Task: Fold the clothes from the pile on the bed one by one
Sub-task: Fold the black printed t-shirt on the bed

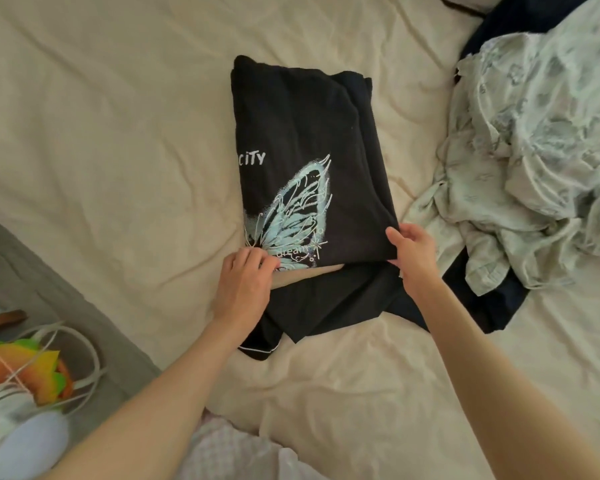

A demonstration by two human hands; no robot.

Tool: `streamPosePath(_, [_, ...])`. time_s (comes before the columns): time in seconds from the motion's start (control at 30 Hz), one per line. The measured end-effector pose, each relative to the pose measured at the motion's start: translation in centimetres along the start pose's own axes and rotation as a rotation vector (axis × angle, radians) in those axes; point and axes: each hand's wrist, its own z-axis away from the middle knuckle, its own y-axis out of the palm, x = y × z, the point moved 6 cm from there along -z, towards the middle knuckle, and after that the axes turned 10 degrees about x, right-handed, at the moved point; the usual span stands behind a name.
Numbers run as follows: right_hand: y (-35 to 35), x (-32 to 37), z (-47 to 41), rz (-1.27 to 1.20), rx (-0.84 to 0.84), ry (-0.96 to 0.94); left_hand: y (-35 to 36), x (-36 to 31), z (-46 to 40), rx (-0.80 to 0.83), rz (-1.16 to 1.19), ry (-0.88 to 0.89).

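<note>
A black T-shirt (302, 133) with a pale blue butterfly print and white lettering lies folded lengthwise in the middle of the bed. My left hand (245, 282) pinches its near left corner. Its near right corner is gripped by my right hand (413, 251), thumb on top. A second black garment with white piping (326, 306) lies under the near end of the shirt. The pile of unfolded clothes (541, 150), pale green and floral, sits on the right of the bed, with a dark navy piece (492, 299) below it.
The cream bedsheet (118, 133) is wrinkled and stretches wide to the left and the near side. Off the bed's left edge are white cables (84, 358), a bright orange and green object (25, 372) and a white rounded object (28, 445).
</note>
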Motion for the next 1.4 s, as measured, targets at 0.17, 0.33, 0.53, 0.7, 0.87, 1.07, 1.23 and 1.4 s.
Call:
streamPosePath(0.17, [0.3, -1.0, -1.1, 0.080, -0.033, 0.025, 1.2, 0.9, -0.3, 0.110, -0.067, -0.081])
streamPosePath(0.33, [0.8, -1.1, -1.8, 0.130, 0.067, 0.106, 1.4, 2.1, -0.6, 0.190, -0.106, -0.061])
streamPosePath(0.53, [1.1, -1.2, -1.2, -0.056, 0.196, 0.255, -1.5, 3.3, -1.4, 0.039, -0.023, 0.037])
streamPosePath(0.7, [0.6, -2.5, 4.2, 0.029, 0.289, 0.370, -4.3, 3.6, 1.8, 0.111, 0.164, -0.041])
streamPosePath(0.87, [-0.5, -4.8, 9.7, -0.165, 0.346, 0.498, -5.2, 3.2, 6.0, 0.362, 0.413, -0.177])
streamPosePath(1.07, [0.3, 2.3, 7.0, -0.393, 0.234, 0.298, -11.1, 3.0, -0.2, -0.016, 0.465, -0.193])
streamPosePath(1.23, [2.1, 9.4, 2.4, -0.152, 0.076, -0.015, -8.8, 7.1, -8.5, -0.063, 0.782, -0.510])
streamPosePath(1.4, [7.6, 7.7, 2.5, 0.803, 0.007, -0.605, -3.6, 8.5, -6.9, 0.103, 0.783, -0.618])
